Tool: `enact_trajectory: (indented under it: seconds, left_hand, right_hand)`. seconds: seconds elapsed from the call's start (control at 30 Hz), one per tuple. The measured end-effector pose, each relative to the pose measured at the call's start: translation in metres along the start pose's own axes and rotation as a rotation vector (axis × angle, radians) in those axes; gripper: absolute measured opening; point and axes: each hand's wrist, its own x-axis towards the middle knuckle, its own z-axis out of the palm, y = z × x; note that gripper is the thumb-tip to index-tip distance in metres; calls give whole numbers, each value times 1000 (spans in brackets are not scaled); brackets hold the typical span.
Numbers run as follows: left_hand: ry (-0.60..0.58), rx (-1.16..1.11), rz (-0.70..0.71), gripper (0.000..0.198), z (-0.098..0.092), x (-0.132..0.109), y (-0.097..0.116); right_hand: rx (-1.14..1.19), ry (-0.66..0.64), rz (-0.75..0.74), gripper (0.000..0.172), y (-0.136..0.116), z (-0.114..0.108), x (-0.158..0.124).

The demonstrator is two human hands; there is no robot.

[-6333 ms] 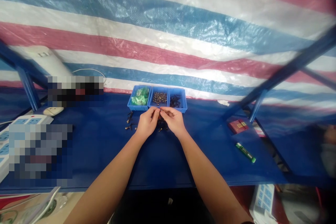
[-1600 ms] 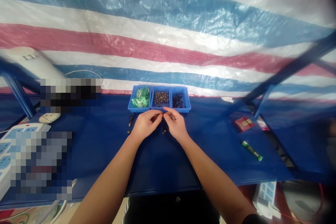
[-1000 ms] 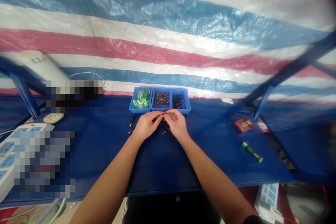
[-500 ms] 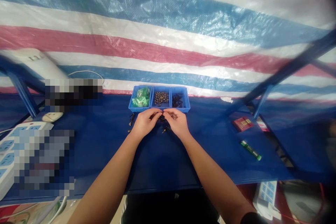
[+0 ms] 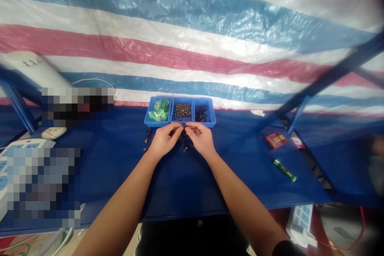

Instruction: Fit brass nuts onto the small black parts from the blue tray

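My left hand [image 5: 164, 139] and my right hand [image 5: 201, 138] meet at the fingertips just in front of three blue bins. Both are closed in a pinch; whatever lies between the fingers is too small and too covered to make out. Green-and-clear packets fill the left bin [image 5: 149, 124]. Small brass-coloured metal parts [image 5: 183, 110] lie in the middle one, and black slender parts [image 5: 201, 113] in the right one. On the table, black-and-brass pieces [image 5: 188, 147] lie by my right hand, partly under it. Several similar pieces [image 5: 147, 136] lie left of my left hand.
On the blue table [image 5: 240, 168], a red box [image 5: 275, 140] and a green tube-like packet [image 5: 284, 170] lie to the right. A white power strip [image 5: 30, 144] is at the left, beside blurred-out items. Blue metal frame bars [image 5: 318, 76] rise at both sides before a striped sheet.
The whole view has shifted slightly, so things appear a little further left. My hands keep the same pinched pose in front of the bins.
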Motion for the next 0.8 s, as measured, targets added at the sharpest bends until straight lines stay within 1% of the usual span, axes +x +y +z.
enact_trajectory:
  seconds: [0.13, 0.27, 0.37, 0.53, 0.67, 0.8]
  left_hand:
    - [-28, -12, -22, 26, -1, 0, 2]
    - [6, -42, -17, 27, 0, 0, 1]
    - [23, -24, -3, 23, 1, 0, 0]
    - [-21, -20, -39, 25, 0, -1, 1]
    - [15, -54, -2, 25, 1, -1, 2]
    - [40, -49, 14, 23, 2, 0, 1]
  right_hand:
    - [-2, -4, -9, 25, 0, 0, 0]
    - [17, 21, 6, 24, 0, -1, 1]
    - [25, 18, 20, 24, -2, 0, 0]
    - [23, -3, 20, 25, -2, 2, -1]
    - [31, 29, 20, 24, -1, 0, 0]
    - [32, 30, 27, 24, -1, -1, 1]
